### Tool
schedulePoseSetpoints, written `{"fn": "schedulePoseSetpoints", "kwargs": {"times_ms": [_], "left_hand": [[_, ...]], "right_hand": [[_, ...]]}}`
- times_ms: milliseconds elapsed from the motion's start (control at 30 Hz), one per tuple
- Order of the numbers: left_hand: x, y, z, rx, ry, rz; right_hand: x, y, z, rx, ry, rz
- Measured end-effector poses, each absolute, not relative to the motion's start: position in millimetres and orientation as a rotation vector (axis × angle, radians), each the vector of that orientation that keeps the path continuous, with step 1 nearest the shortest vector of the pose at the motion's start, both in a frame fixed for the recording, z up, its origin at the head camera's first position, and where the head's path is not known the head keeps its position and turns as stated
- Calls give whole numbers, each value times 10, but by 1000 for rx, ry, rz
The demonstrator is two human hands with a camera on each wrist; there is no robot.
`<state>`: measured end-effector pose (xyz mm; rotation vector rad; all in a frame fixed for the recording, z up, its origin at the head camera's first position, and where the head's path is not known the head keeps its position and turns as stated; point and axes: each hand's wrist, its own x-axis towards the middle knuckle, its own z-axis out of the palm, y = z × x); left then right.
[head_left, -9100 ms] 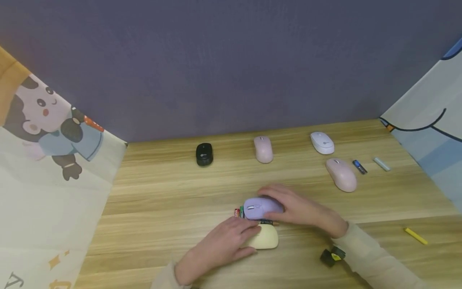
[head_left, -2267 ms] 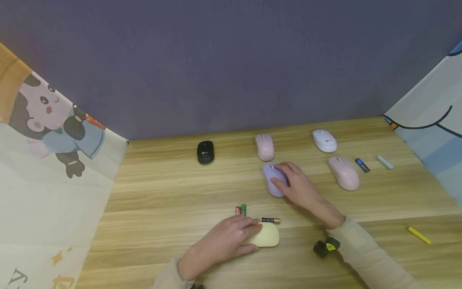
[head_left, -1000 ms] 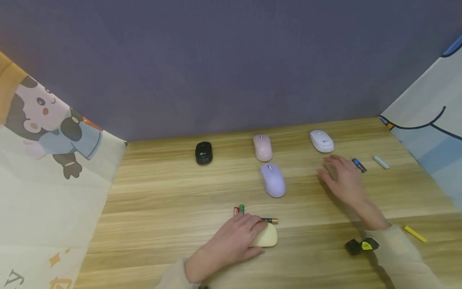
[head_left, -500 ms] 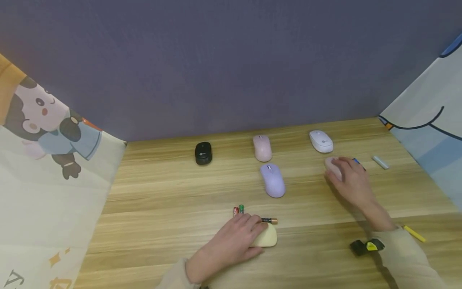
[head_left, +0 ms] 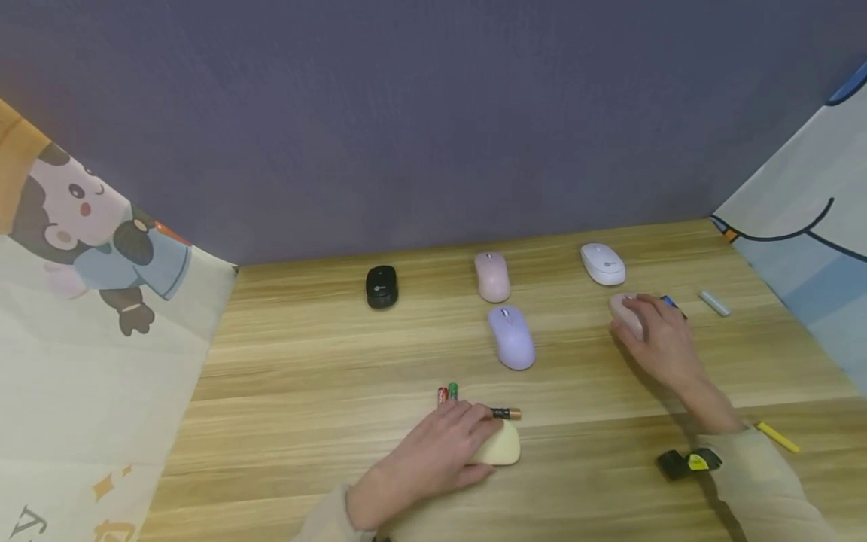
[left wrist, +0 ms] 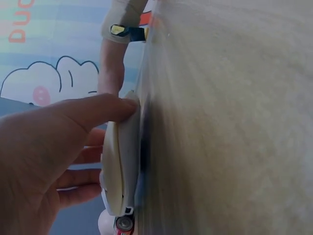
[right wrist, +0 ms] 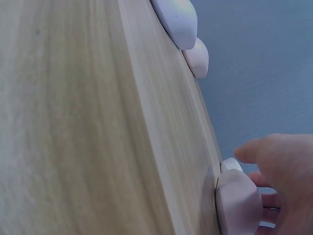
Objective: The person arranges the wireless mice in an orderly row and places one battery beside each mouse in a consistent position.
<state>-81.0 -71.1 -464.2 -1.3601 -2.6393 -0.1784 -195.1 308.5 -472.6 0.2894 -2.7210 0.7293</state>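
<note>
My left hand [head_left: 433,452] grips a pale yellow computer mouse [head_left: 503,446] near the front of the table, covering its left half. In the left wrist view the thumb lies along one side of that mouse [left wrist: 128,161], with the fingers on the other. At the right, my right hand [head_left: 664,342] holds a pink mouse [head_left: 626,315], thumb on its left and fingers over its top and right. A lavender mouse [head_left: 512,339] sits alone mid-table. By the left fingertips lie red [head_left: 442,395] and green [head_left: 453,391] batteries and a black-and-copper battery [head_left: 506,413], all partly hidden.
Along the back stand a black mouse [head_left: 382,287], another pink mouse [head_left: 492,277] and a white mouse [head_left: 603,264]. A blue battery [head_left: 670,302], partly covered by my right hand, and a pale stick-like piece [head_left: 714,302] lie right; a yellow stick [head_left: 777,436] lies nearer.
My right hand carried the lavender mouse from beside the yellow one back to mid-table and let go. It then moved right and took hold of the pink mouse. The left hand stayed.
</note>
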Motion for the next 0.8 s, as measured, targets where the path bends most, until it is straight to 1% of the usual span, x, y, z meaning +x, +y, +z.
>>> {"fn": "schedulePoseSetpoints", "kwargs": {"times_ms": [467, 800], "left_hand": [[-867, -817, -4516, -1364, -2467, -372], [-960, -928, -4494, -1294, -2403, -447]], "right_hand": [[-1956, 3104, -4736, 259, -2764, 742], [-1955, 3110, -4756, 273, -2745, 747]]}}
